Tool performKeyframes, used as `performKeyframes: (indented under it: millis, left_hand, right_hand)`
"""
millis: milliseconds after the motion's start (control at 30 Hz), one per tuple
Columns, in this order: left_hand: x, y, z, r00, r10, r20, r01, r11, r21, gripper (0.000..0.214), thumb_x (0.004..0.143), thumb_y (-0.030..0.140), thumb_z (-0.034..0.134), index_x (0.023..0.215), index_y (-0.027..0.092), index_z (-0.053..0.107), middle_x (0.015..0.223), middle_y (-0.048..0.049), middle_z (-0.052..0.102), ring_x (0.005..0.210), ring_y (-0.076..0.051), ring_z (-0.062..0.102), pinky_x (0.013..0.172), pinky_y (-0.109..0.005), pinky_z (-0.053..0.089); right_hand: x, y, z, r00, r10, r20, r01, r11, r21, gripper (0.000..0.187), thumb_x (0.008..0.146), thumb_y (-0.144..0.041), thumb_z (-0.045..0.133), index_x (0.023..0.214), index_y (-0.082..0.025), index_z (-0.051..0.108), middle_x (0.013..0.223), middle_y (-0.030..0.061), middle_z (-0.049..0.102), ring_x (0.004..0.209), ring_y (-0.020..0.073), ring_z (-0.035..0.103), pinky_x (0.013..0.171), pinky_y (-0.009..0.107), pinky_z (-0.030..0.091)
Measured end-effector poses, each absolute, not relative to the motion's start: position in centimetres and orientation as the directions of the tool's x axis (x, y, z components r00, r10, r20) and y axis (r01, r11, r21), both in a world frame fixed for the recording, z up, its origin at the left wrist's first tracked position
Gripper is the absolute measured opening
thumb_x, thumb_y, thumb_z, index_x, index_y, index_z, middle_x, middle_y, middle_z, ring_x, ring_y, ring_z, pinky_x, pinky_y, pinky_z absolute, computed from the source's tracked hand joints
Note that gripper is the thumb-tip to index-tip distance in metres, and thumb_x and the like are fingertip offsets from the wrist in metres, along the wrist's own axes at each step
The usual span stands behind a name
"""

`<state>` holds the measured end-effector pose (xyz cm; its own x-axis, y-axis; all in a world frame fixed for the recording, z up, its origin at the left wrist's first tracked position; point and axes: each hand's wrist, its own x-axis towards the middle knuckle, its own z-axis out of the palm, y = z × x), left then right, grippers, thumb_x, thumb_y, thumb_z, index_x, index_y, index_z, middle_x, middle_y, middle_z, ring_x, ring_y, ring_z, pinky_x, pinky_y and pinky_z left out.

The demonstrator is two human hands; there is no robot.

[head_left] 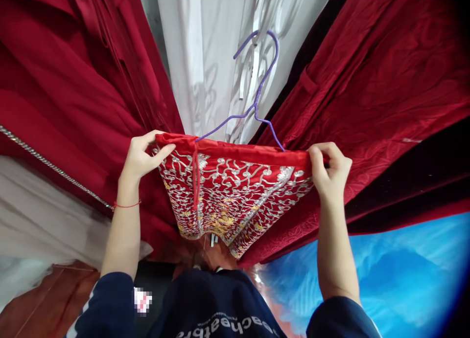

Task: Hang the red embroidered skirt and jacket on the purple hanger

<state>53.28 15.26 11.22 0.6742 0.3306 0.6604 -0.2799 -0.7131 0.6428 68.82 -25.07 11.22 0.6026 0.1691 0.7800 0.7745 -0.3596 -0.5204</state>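
Observation:
A red skirt with silver and gold embroidery hangs from a purple wire hanger. The hanger's hook sits up among white metal scrollwork, and its lower ends go in behind the satin waistband. My left hand pinches the waistband's left corner between thumb and fingers. At the opposite corner, my right hand grips the band the same way. Between my hands the band is stretched nearly straight. A thin red drawstring dangles down its front on the left.
Dark red garments hang close on the left, one with a glittering trim. More red patterned cloth hangs on the right. White scrollwork stands behind the hanger. Bright blue fabric spreads at lower right, whitish cloth at left.

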Motion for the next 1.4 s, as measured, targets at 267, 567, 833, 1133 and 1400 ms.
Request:
performKeyframes:
  millis: [267,567,833,1133,1400]
  left_hand:
    - [56.2,13.0,9.8,0.318,0.367,0.874,-0.148,-0.891,0.429,0.025,0.086,0.043,0.067,0.089,0.020,0.060,0.085,-0.0048,0.064,0.083,-0.019,0.063,0.081,-0.032,0.048]
    - [55.7,14.2,9.8,0.433,0.372,0.821,-0.278,-0.811,0.514,0.029,0.090,0.048,0.061,0.088,0.019,0.064,0.074,-0.0002,0.059,0.063,-0.011,0.055,0.061,-0.024,0.043]
    - [55.4,16.3,11.5,0.689,0.394,0.608,-0.377,-0.521,0.766,0.037,0.086,0.055,0.064,0.078,0.019,0.062,0.066,-0.0009,0.057,0.056,-0.012,0.054,0.053,-0.025,0.044]
    - [53.6,12.3,10.1,0.397,0.324,0.859,-0.291,-0.843,0.452,0.028,0.076,0.037,0.079,0.095,0.021,0.067,0.096,-0.0061,0.069,0.091,-0.022,0.066,0.088,-0.038,0.054]
    - [52.7,5.0,5.2,0.262,0.391,0.882,-0.145,-0.888,0.436,0.024,0.085,0.032,0.071,0.104,0.019,0.064,0.090,-0.0046,0.068,0.084,-0.018,0.066,0.084,-0.034,0.052]
  right_hand:
    - [68.7,-25.3,10.9,0.468,0.178,0.865,0.823,-0.443,-0.354,0.019,0.089,-0.042,0.068,0.083,-0.024,0.069,0.075,0.0008,0.070,0.060,0.0151,0.062,0.060,0.028,0.048]
    - [69.4,-25.8,11.6,0.399,0.468,0.789,0.917,-0.224,-0.331,0.016,0.086,-0.038,0.072,0.092,-0.024,0.073,0.093,0.0052,0.074,0.085,0.0218,0.070,0.078,0.036,0.056]
    - [69.4,-24.0,10.5,0.338,0.328,0.882,0.883,-0.434,-0.177,0.018,0.093,-0.038,0.063,0.088,-0.023,0.071,0.079,0.0040,0.068,0.070,0.0184,0.062,0.068,0.034,0.050]
    - [67.1,-22.5,10.9,0.280,0.275,0.920,0.693,-0.721,0.005,0.032,0.087,-0.048,0.068,0.104,-0.021,0.066,0.096,0.0101,0.067,0.094,0.0276,0.060,0.087,0.046,0.044]
    - [57.0,-9.1,6.2,0.549,0.295,0.782,0.835,-0.146,-0.531,0.014,0.097,-0.029,0.053,0.096,-0.020,0.064,0.073,-0.0001,0.067,0.057,0.0105,0.057,0.058,0.025,0.045]
